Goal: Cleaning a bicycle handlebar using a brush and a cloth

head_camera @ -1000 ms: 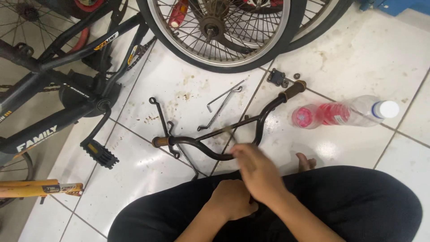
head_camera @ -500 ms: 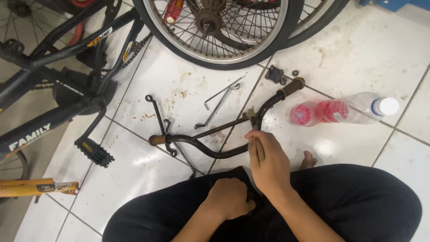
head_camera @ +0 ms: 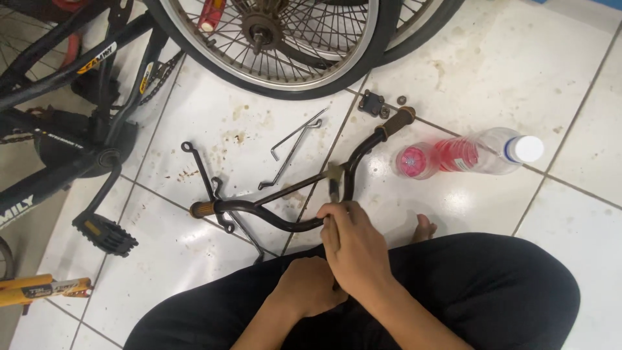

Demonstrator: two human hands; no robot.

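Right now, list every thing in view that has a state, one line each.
handlebar: off the bike, lying on the tiles, gripped at its bend
right hand: closed around the handlebar
left hand: curled in the lap, contents hidden
plastic bottle: capped, lying on its side
bicycle wheel: standing on the floor
pedal: attached to its crank

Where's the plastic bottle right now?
The plastic bottle lies on its side on the white floor tiles, right of the handlebar, beyond the person's knee and below the bicycle wheel.
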